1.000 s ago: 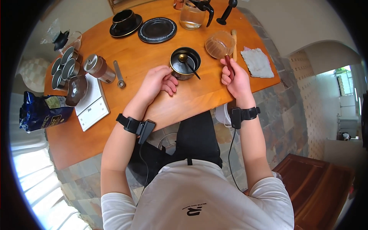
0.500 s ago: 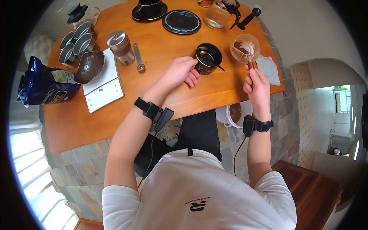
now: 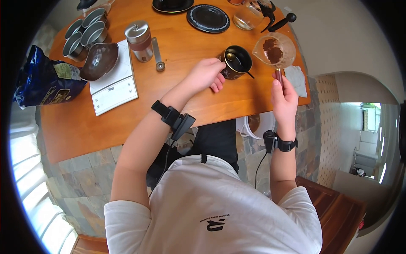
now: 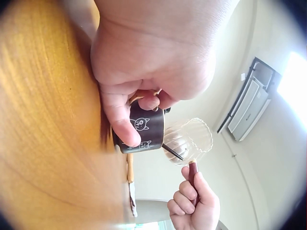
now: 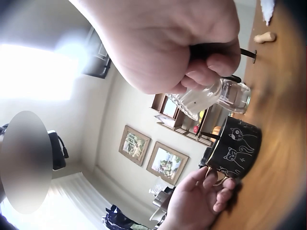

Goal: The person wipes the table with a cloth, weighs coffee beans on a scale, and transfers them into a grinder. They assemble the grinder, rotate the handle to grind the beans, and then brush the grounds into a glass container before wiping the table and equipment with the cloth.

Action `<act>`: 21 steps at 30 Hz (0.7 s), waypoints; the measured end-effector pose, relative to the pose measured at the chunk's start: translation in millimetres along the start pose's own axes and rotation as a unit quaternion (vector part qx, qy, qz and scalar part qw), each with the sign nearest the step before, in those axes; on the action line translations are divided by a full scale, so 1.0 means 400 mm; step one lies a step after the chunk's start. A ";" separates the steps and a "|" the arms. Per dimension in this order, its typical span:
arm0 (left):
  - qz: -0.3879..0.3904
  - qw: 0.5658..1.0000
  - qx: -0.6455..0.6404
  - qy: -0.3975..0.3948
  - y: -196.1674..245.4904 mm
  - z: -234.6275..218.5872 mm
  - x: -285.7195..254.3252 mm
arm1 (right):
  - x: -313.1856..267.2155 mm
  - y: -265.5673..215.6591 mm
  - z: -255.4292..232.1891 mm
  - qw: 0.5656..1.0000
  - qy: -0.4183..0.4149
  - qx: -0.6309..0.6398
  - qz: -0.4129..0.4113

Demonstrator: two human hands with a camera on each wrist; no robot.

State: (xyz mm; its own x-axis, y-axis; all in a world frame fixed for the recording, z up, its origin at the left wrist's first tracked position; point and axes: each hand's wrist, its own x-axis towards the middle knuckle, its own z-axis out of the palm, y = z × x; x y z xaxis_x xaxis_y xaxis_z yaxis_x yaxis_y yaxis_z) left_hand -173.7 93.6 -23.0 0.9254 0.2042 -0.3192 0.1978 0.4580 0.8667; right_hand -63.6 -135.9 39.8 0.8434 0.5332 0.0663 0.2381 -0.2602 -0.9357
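My left hand (image 3: 205, 75) grips the gold handle of a black mug (image 3: 230, 73) standing on the table. White cat drawings cover the mug (image 5: 235, 151) in the right wrist view. Inside it leans a spoon (image 3: 230, 56) with a gold bowl, its black handle sticking out over the rim. My right hand (image 3: 284, 95) holds a ribbed glass cup (image 3: 289, 48) by its dark red-brown handle (image 3: 278, 75). Brown powder (image 3: 274, 53) lies in the glass cup, which is raised above the table to the right of the mug.
Left are a white scale (image 3: 113, 101) bearing a dark brown dish (image 3: 100, 61), metal tins (image 3: 94, 34), a blue bag (image 3: 44, 80), a grinder (image 3: 138, 40) and a measuring spoon (image 3: 157, 53). Behind are a black plate (image 3: 208, 18) and glass pot (image 3: 245, 19). A cloth (image 3: 296, 80) lies right.
My right hand has lifted the glass cup off to the right and tilted it, so the powder inside now shows. My left hand stays on the mug's handle. The head view has shifted.
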 end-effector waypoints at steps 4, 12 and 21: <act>0.005 1.000 -0.001 -0.003 0.000 -0.003 0.006 | -0.010 0.004 0.012 0.996 0.030 -0.073 -0.038; 0.017 1.000 0.015 -0.006 -0.005 -0.005 0.005 | -0.026 -0.036 0.007 0.981 0.034 -0.164 -0.095; 0.023 0.999 0.029 -0.010 -0.010 -0.007 0.006 | -0.027 -0.070 0.022 0.959 0.035 -0.244 -0.141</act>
State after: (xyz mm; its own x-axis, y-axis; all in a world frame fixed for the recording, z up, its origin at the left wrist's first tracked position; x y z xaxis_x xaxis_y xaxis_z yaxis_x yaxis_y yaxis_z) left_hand -172.9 94.8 -28.3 0.9404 0.2057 -0.2709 0.1728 0.3970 0.9014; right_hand -83.7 -127.3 62.4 0.7385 0.5869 0.3318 0.6439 -0.4682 -0.6051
